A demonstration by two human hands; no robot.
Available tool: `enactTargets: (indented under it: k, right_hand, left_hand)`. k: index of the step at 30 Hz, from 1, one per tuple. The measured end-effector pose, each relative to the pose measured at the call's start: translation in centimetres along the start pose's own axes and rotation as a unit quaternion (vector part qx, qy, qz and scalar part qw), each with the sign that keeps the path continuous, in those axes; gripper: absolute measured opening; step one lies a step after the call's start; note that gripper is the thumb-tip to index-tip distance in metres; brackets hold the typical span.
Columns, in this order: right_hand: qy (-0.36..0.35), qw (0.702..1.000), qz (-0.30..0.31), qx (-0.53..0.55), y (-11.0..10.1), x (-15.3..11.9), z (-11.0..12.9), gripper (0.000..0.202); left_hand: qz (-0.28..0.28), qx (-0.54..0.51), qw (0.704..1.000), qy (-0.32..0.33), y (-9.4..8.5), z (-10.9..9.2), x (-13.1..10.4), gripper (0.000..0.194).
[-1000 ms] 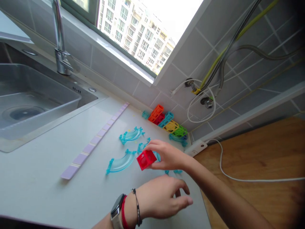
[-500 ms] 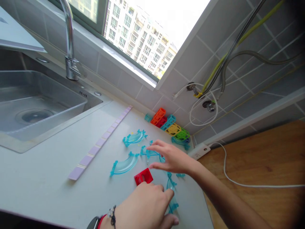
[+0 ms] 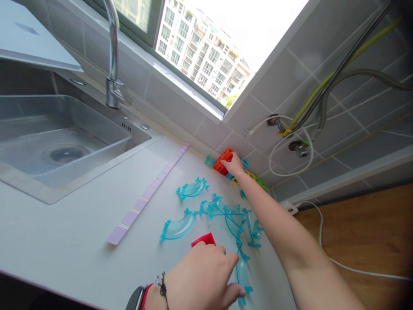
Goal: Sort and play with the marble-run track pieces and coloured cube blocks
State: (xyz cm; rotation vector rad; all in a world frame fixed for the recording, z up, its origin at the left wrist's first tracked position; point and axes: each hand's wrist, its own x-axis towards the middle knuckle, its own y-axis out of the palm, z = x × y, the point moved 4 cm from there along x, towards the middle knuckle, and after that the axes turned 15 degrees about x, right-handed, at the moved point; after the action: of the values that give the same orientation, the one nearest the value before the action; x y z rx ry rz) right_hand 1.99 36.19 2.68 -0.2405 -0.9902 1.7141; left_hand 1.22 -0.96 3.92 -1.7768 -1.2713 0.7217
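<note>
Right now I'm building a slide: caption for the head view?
Left hand rests on red block; right hand reaches orange block by the wall.

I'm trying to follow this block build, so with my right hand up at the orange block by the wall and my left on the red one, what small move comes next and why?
Probably close the right hand on the orange block and lift it off the row by the wall: the fingers already rest on it. The left hand covers the red block beside the blue track pieces.
</note>
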Motion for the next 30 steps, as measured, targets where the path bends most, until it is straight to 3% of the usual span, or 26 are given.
enactTargets:
  k: [3,9,18,23,30]
  right_hand:
    - [0.018,0.999,-0.025,0.01,0.2,0.7,-0.7,0.036]
    - [0.05,0.994,-0.053,0.079,-0.6,1.7,-1.6,0.029]
    - [0.052,0.977,-0.033,0.206,-2.1,-0.9,-1.6,0.039]
    - [0.001,0.988,0.025,0.153,-3.0,-3.6,-2.1,0.038]
    - [-0.03,0.988,0.143,-0.047,-3.4,-8.9,-5.1,0.023]
  left_hand:
    - [-0.002,-0.006,1.0,0.0,0.0,0.3,-0.1,0.031]
    - [0.007,-0.012,1.0,0.001,0.1,0.3,-0.5,0.035]
    - [0.006,-0.01,1.0,0.003,-0.2,0.1,-0.8,0.038]
    - [0.008,-0.017,1.0,0.0,-0.3,0.2,-0.7,0.037]
    - [0.02,-0.049,0.999,0.0,-0.3,0.4,-0.9,0.038]
